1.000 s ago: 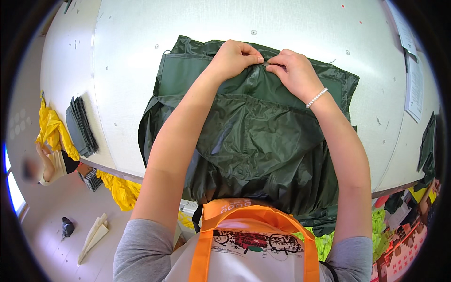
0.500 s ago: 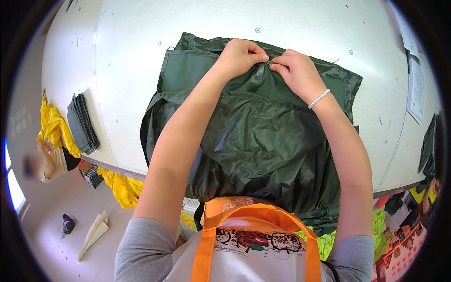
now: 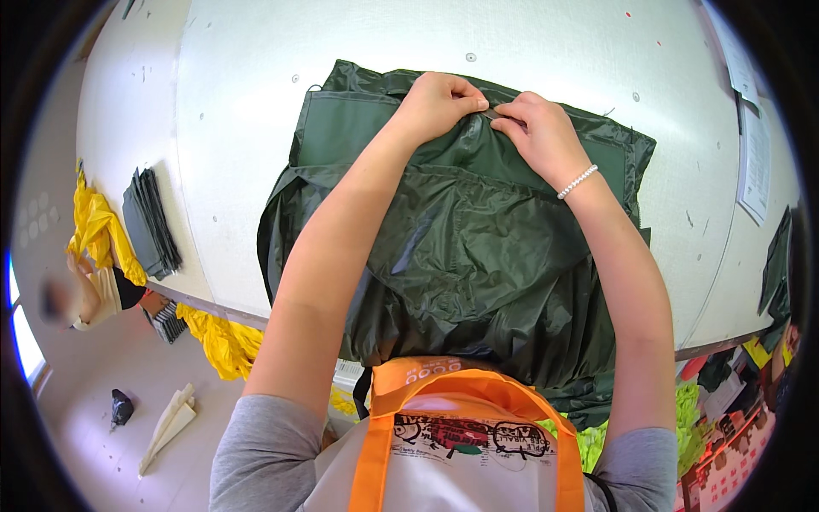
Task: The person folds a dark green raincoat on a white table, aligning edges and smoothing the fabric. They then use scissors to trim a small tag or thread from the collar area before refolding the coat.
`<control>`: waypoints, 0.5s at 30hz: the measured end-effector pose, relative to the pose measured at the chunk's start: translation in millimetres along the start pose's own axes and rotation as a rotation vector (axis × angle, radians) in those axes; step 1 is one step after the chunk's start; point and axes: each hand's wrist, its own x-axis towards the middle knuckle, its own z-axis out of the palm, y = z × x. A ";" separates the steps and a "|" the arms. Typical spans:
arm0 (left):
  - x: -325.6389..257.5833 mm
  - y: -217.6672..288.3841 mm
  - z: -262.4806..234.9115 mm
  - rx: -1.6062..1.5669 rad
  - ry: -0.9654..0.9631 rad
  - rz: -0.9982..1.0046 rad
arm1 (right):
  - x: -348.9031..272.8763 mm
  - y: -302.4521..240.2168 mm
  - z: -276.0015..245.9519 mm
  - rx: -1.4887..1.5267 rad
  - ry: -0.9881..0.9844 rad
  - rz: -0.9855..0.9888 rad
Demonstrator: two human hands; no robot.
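Observation:
A shiny dark green fabric garment [image 3: 461,230] lies crumpled across the near side of the white table [image 3: 341,34] and hangs over its edge toward me. Both my hands meet at its upper part, near the far hem. Thumb and fingers of my left hand [image 3: 441,104] are pinched on the green fabric. Just to its right, my right hand [image 3: 537,130], with a white beaded bracelet at the wrist, pinches the same fabric. A small dark strip shows between the fingertips; what it is I cannot make out.
A stack of dark folded fabric pieces [image 3: 152,224] lies at the table's left, beside yellow fabric [image 3: 101,224] near another person [image 3: 102,294]. Papers [image 3: 752,162] lie at the right edge. More yellow cloth [image 3: 220,340] hangs below the left edge.
Almost nothing differs. My hands keep their pinch at the same spot on the fabric, and the view has shifted very slightly.

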 end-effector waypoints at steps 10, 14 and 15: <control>1.6 2.5 -2.3 -0.025 -0.021 -0.015 | 9.7 3.9 -4.7 0.101 -0.051 0.013; 2.1 0.1 -4.6 -0.034 -0.031 -0.017 | 13.4 4.7 -6.7 0.181 -0.122 0.077; 3.5 0.2 -5.0 -0.032 -0.047 -0.035 | 13.1 5.4 -6.4 0.178 -0.113 0.065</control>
